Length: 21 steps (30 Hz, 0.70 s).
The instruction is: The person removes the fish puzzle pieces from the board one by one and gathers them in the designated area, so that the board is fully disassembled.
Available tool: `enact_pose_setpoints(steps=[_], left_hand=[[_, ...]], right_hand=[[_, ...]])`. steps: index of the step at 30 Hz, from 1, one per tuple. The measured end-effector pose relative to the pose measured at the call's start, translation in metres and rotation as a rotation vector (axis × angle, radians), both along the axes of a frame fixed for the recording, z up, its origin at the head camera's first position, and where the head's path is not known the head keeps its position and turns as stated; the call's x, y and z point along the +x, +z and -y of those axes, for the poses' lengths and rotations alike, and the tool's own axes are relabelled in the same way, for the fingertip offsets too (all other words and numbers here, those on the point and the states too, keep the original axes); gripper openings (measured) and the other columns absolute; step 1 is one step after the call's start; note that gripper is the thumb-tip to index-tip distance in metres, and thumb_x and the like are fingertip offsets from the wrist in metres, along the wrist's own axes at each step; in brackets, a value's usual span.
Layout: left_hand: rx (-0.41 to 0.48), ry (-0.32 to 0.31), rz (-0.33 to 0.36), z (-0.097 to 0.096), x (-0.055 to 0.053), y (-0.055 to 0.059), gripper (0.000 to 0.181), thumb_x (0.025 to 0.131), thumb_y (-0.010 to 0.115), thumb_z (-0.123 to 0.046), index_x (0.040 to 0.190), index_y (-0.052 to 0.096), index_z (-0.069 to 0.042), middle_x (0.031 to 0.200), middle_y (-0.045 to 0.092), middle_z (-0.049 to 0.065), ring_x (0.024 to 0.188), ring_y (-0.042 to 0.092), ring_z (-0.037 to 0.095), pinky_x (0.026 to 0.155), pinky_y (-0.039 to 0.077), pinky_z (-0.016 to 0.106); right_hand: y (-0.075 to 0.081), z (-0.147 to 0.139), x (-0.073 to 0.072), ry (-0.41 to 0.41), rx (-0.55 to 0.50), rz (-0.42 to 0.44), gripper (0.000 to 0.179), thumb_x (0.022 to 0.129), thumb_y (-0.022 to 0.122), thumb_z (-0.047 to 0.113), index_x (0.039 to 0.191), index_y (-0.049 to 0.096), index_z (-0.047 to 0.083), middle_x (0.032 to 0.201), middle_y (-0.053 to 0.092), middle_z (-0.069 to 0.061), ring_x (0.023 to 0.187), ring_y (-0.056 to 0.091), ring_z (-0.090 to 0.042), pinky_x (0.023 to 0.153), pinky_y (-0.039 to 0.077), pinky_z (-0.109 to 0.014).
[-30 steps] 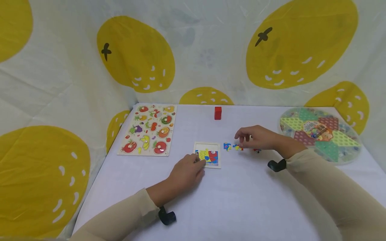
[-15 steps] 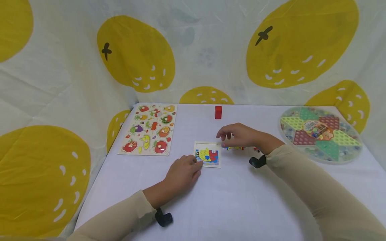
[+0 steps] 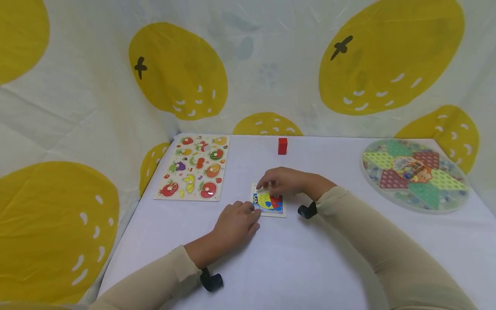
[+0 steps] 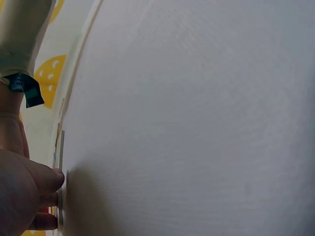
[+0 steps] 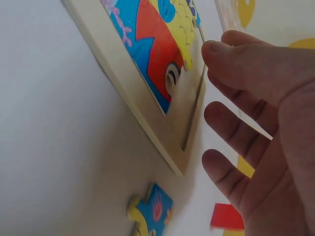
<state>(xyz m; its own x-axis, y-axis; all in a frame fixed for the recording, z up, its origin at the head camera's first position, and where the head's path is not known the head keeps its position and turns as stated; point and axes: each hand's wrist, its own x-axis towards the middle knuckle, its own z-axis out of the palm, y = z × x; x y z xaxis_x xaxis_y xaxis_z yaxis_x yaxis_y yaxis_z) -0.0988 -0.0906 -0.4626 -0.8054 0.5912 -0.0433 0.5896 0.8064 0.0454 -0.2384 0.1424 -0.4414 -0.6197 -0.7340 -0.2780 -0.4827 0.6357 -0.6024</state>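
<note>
A small wooden fish jigsaw in a square frame lies on the white table. Its lower part shows a yellow-and-red fish on blue; a bare wood strip shows along the far side in the right wrist view. My left hand holds the frame's near left corner with thumb and fingers. Over the far side hovers my right hand, fingers bent loosely apart, with no piece visible between them. On the table beside the frame lies a loose blue-and-yellow jigsaw piece, hidden behind the right hand in the head view.
A fruit peg board lies at the left. Further back stands a red block. At the right is a round board game case with coloured triangles. A fruit-print curtain hangs behind the table.
My right hand has moved left, from above the loose pieces to over the far side of the frame. My left hand has stayed at the frame's corner.
</note>
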Motion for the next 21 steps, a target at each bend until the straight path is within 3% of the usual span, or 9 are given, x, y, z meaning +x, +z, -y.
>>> enact_pose_setpoints(steps=[4,11,21], left_hand=[[-0.008,-0.01,0.011,0.0,-0.001,0.003,0.051,0.101,0.073,-0.047,0.147,0.068,-0.025,0.136,0.066,0.002,0.123,0.06,0.022,0.094,0.055,0.038],[0.002,-0.017,0.038,0.0,-0.001,0.004,0.052,0.101,0.074,-0.046,0.148,0.067,-0.025,0.136,0.065,0.002,0.123,0.06,0.022,0.096,0.054,0.037],[-0.023,-0.034,-0.001,-0.002,-0.002,0.006,0.05,0.1,0.075,-0.047,0.144,0.07,-0.023,0.132,0.067,0.002,0.122,0.06,0.021,0.095,0.054,0.037]], right_hand=[[-0.004,0.006,-0.001,0.024,0.037,-0.028,0.042,0.096,0.082,0.015,0.134,0.076,0.033,0.122,0.067,0.01,0.115,0.059,-0.016,0.098,0.054,-0.033],[-0.008,0.011,-0.002,-0.034,0.133,-0.056,0.048,0.092,0.087,0.02,0.128,0.076,0.048,0.131,0.063,0.013,0.129,0.049,-0.018,0.093,0.055,-0.034],[-0.004,0.013,0.0,-0.006,0.095,-0.038,0.044,0.094,0.085,0.021,0.127,0.076,0.049,0.127,0.063,0.014,0.128,0.048,-0.019,0.099,0.049,-0.041]])
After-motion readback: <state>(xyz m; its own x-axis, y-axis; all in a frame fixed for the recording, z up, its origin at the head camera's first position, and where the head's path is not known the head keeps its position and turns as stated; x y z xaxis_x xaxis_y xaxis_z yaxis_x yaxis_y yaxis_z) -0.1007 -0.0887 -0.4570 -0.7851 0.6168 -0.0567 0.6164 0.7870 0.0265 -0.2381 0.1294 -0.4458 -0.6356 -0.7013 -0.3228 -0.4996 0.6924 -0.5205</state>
